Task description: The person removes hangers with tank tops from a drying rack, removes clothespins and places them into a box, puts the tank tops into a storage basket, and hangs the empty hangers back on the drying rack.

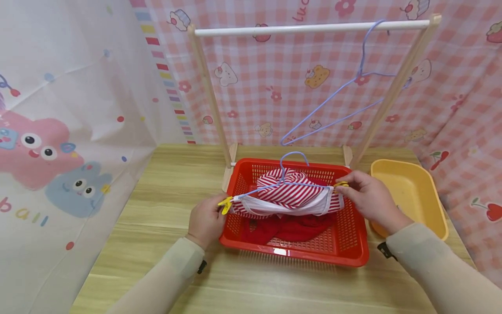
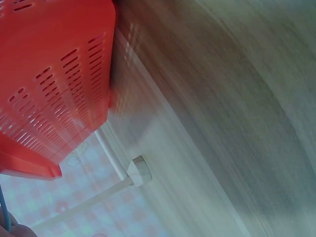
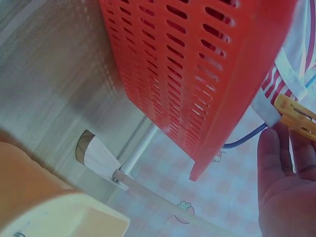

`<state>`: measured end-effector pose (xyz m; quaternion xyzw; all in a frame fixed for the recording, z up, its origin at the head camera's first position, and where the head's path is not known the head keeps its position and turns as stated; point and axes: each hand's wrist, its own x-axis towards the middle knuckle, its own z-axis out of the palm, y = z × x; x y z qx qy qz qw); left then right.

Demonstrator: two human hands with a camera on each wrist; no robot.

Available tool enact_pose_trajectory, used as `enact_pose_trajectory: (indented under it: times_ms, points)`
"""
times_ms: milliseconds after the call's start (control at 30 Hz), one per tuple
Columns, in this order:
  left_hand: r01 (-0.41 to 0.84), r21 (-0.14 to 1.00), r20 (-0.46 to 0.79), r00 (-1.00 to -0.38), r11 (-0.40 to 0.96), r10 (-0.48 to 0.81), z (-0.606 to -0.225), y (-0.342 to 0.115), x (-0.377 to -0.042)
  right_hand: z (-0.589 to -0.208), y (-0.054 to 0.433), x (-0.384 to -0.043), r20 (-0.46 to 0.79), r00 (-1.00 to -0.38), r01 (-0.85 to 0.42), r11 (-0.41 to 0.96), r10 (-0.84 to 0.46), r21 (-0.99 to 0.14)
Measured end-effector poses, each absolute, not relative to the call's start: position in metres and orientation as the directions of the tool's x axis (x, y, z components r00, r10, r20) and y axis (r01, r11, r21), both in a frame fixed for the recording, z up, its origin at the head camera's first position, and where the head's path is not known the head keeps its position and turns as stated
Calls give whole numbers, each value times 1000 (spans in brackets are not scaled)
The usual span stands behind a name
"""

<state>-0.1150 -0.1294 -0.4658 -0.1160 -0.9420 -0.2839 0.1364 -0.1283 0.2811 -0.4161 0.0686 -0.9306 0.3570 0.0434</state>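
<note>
A red-and-white striped garment with white trim (image 1: 290, 192) hangs bunched from a blue clothes hanger (image 1: 255, 190) over the red basket (image 1: 294, 252). At the hanger's left end my left hand (image 1: 208, 220) holds the wire, beside a yellow clip (image 1: 226, 204) fastened there. My right hand (image 1: 370, 198) grips the right end, next to another yellow clip (image 3: 298, 116). In the left wrist view only fingers (image 2: 19, 231) on the blue wire show at the lower left corner. Darker red cloth (image 1: 302, 229) lies in the basket below the garment.
Behind the basket stands a wooden rack with a white rail (image 1: 306, 29), and a second blue hanger (image 1: 325, 102) hangs from it. An orange-yellow tray (image 1: 412, 196) sits right of the basket, on the wood-grain table (image 1: 157, 209). Patterned cloth (image 1: 251, 87) covers the back.
</note>
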Motion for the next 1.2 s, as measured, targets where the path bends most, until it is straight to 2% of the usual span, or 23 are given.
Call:
enact_pose_trajectory:
  times_ms: [433, 767, 1000, 1200]
  points:
    - [316, 480, 349, -925, 818, 152, -468, -130, -115, -415, 288, -128, 210, -972, -221, 716, -106, -662]
    - [311, 482, 348, -926, 819, 147, -469, -130, -116, -410, 296, -126, 147, -984, -173, 723, -100, -669]
    - [313, 484, 352, -925, 817, 146, -468, -129, -115, -410, 309, -125, 166, -982, -178, 726, -90, -665]
    - [303, 488, 348, -928, 819, 137, -468, -129, -114, -410, 321, -122, 137, -989, -126, 750, -47, -650]
